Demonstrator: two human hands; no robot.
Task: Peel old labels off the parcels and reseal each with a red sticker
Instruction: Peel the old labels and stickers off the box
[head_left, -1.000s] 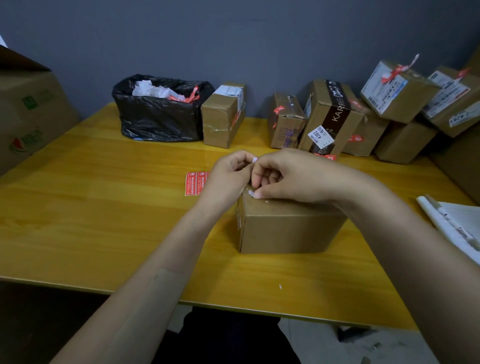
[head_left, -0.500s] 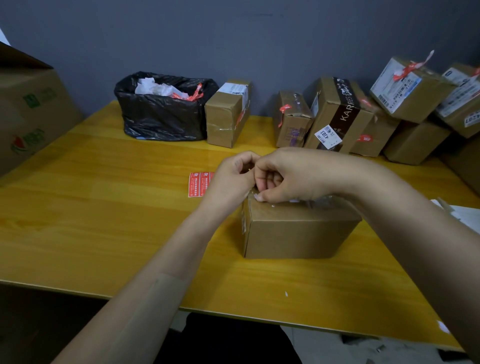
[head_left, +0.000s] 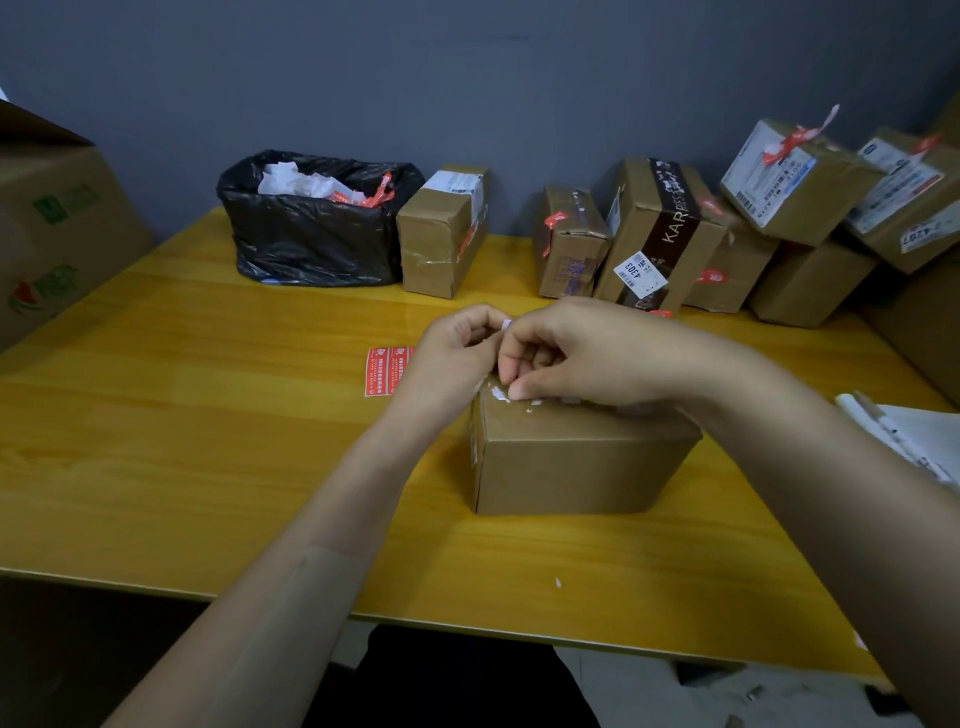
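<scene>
Scene: a person is working at a yellow desk (head_left: 208, 415), stripping a brown parcel (head_left: 582, 462) of its old labelling.
Left hand: the left hand (head_left: 457, 364) is hovering at the parcel's top left corner, fingers curled, pinching a small white scrap (head_left: 506, 324).
Right hand: the right hand (head_left: 587, 353) is lying across the parcel's top, fingers curled, thumb tip picking at the label remnant (head_left: 500, 393) on that corner.
Stickers: a red sticker sheet (head_left: 387, 370) is lying flat just left of the parcel, partly behind the left hand.
Waste: a black bin bag (head_left: 311, 234) is standing well beyond the parcel, to its left, holding torn paper.
Doing it well: the remnant is looking patchy, so lifting 1 edge with a nail and pulling low along the cardboard is likely serving better than yanking upward, with 1 hand bracing the parcel.
Risk: the paper is probably shredding into flecks, like the 1 fleck (head_left: 558, 583) lying in front of the parcel.
</scene>
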